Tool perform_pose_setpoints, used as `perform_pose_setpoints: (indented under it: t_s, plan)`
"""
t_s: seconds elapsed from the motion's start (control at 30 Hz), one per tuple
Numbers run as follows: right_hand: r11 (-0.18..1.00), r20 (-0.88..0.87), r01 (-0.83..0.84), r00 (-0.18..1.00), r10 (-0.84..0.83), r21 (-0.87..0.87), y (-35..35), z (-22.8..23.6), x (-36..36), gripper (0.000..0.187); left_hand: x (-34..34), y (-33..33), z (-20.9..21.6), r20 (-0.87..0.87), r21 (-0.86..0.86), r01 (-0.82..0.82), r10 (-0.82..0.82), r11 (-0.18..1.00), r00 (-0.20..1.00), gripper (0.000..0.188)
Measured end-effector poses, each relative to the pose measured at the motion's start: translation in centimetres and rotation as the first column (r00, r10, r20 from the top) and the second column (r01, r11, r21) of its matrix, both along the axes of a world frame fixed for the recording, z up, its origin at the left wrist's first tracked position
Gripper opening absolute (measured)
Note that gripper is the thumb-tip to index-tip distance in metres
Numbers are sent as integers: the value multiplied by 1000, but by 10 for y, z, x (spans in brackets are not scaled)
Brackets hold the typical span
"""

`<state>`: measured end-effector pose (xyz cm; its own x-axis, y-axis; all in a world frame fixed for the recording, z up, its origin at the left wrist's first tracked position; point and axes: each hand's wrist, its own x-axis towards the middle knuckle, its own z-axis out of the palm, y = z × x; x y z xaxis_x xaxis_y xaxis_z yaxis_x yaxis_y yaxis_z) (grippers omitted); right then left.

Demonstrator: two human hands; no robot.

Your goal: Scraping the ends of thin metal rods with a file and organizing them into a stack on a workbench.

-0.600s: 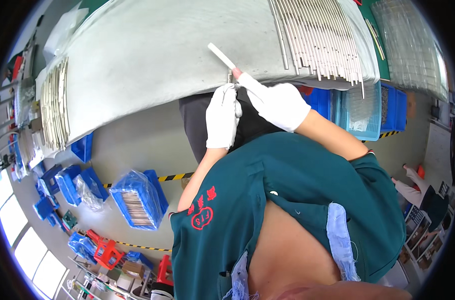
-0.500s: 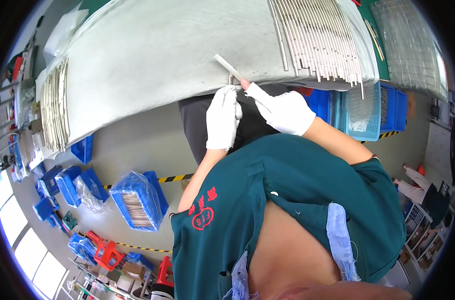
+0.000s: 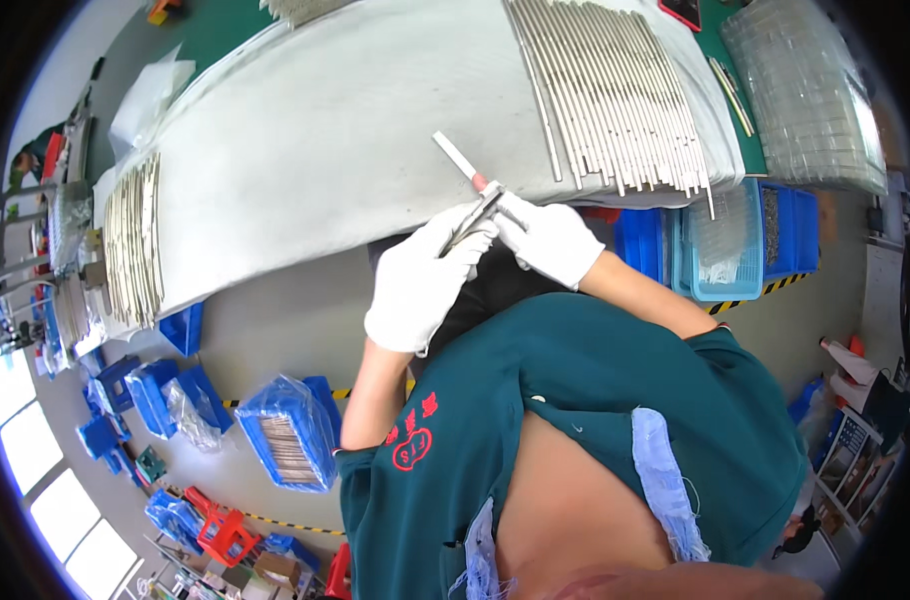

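Observation:
Both my hands wear white gloves and meet just off the near edge of a white padded table. My right hand grips a thin flat metal strip that sticks out up and to the left over the table. My left hand pinches a small grey metal tool against the lower end of that strip. A row of many similar metal strips lies side by side on the table's right part. Another stack of strips lies at the table's left end.
Blue bins stand under the table at right, one holding clear plastic. Blue trays wrapped in plastic with metal parts sit on the grey floor at left. A stack of clear trays rests at the far right on a green surface.
Both hands have shifted slightly right and down with the strip. The left hand's fingers have moved up along the strip's lower end.

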<state>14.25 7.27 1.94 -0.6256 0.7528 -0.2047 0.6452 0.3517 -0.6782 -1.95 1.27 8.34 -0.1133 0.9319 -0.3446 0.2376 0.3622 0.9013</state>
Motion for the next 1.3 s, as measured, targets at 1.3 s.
perform_pose_setpoints:
  t_s: [1.3]
  plan:
    - [410,203,763,357,-912,500,306,38,148,91,-44,85,-68,-469,628,-12,390,778,792,23]
